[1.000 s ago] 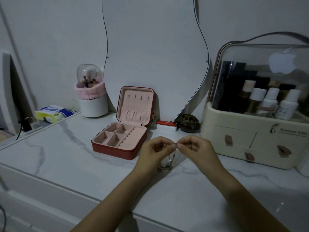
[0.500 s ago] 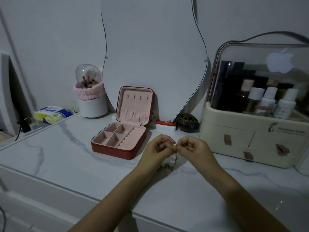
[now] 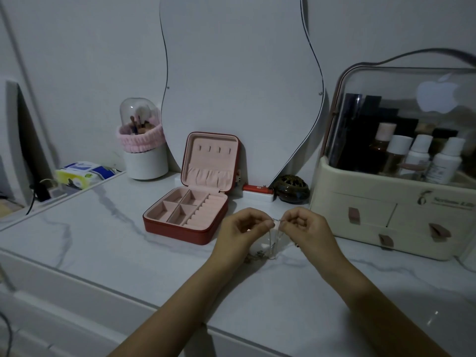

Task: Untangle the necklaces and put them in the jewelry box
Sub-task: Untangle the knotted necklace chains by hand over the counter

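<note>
Head view: white marble-look tabletop point(image 3: 103, 243) with grey veins, set against a pale wall; dim light. Wavy-edged mirror point(image 3: 239, 86) leaning at the back. At back left, white brush holder point(image 3: 144, 148) under a clear dome, pink band round it; further left, a tissue pack point(image 3: 82, 173). At right, cream cosmetics organiser point(image 3: 386, 210) with clear lid and bottles inside. Between mirror foot and organiser, a small dark round dish point(image 3: 291, 188) and a red-and-white item point(image 3: 257, 191) just beside it.

Red jewelry box point(image 3: 188, 215) open near table centre, lid upright toward the mirror, pink compartments bare, long axis running from front left to back right.

Just right of the box, left hand point(image 3: 242, 228) and right hand point(image 3: 306, 228) raised over the table, fingertips nearly meeting, each pinching tight a thin necklace chain point(image 3: 273, 240). Short stretch of chain level between the pinches; rest hanging roughly straight down to a tangled heap on the tabletop, below and between the wrists. Number of strands in the tangle: cannot tell.
</note>
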